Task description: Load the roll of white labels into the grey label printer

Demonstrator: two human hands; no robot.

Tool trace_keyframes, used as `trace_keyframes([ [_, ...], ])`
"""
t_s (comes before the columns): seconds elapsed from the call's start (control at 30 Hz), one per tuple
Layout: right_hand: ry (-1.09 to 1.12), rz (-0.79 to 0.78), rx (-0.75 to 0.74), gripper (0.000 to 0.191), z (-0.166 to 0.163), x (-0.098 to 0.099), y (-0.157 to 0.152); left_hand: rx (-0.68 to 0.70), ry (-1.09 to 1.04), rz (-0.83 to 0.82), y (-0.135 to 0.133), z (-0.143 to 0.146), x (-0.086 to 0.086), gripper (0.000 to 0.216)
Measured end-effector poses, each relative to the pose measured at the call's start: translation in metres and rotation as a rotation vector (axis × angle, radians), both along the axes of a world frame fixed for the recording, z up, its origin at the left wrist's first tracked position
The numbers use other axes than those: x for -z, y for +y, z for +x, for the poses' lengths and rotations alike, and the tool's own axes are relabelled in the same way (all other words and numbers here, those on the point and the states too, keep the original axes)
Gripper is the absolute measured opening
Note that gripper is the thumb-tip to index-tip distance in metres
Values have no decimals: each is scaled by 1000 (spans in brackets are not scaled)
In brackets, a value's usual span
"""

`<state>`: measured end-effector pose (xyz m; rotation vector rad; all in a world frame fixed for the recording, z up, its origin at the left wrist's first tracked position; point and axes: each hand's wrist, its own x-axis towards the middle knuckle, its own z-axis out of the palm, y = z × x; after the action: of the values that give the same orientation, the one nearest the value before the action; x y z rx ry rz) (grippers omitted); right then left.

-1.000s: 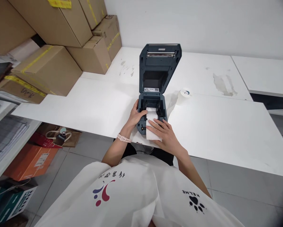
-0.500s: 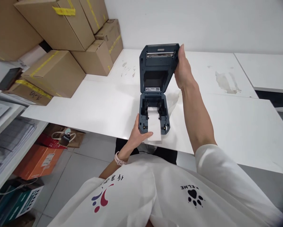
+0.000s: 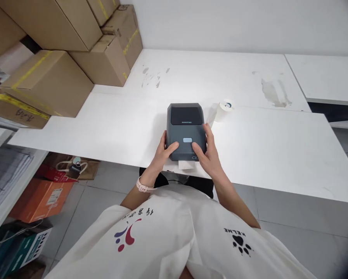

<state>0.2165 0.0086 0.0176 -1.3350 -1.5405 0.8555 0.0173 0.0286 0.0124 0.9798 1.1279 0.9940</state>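
A dark grey label printer [image 3: 186, 131] stands near the front edge of the white table with its lid down. A strip of white label paper [image 3: 187, 165] sticks out of its front. My left hand [image 3: 162, 155] grips the printer's left side, the thumb lying on top of the lid. On the opposite side my right hand [image 3: 207, 155] holds the printer in the same way, its thumb near the pale button. The inside of the printer is hidden under the lid.
Behind and right of the printer stands a white paper roll [image 3: 222, 111]. Cardboard boxes [image 3: 50, 81] are stacked on the table's left. The white table [image 3: 272, 155] runs on to the right, its front edge close to my body. An orange box [image 3: 41, 199] sits low at left.
The printer's lid has swung down shut. My right hand has come down from the raised lid to the printer's right side, and my left thumb has moved off the paper onto the lid.
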Motion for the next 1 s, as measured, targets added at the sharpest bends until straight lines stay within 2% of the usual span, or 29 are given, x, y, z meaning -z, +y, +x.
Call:
trace_keyframes([
  [0.13,151,-218,79,90,-3,8,-10,29,-33,-1,-2,5,-3,87],
  [0.27,340,-383,39,88,4,15,-9,44,-20,22,-3,1,1,82],
  [0.4,435,-368,-15,83,1,18,-5,11,50,86,0,3,5,79],
  [0.6,354,-280,16,81,-3,24,-4,46,116,143,3,1,8,75],
  [0.67,342,-299,13,82,-1,26,-4,-47,175,166,-11,-1,12,71],
  [0.73,340,-313,3,83,0,26,-4,-282,284,198,-34,-2,19,59],
  [0.77,342,-318,0,84,1,26,-4,-413,336,191,-47,-1,22,45],
  [0.8,346,-321,0,84,1,26,-3,-465,354,156,-58,0,24,40],
  [0.83,355,-323,6,85,1,26,-3,-373,340,96,-66,2,25,45],
  [0.93,382,-303,24,84,1,28,-3,98,164,-132,-74,11,21,56],
  [0.97,384,-292,21,84,0,28,-3,198,95,-192,-72,14,18,56],
  [1.0,380,-285,15,83,0,29,-3,241,44,-231,-68,16,14,53],
])
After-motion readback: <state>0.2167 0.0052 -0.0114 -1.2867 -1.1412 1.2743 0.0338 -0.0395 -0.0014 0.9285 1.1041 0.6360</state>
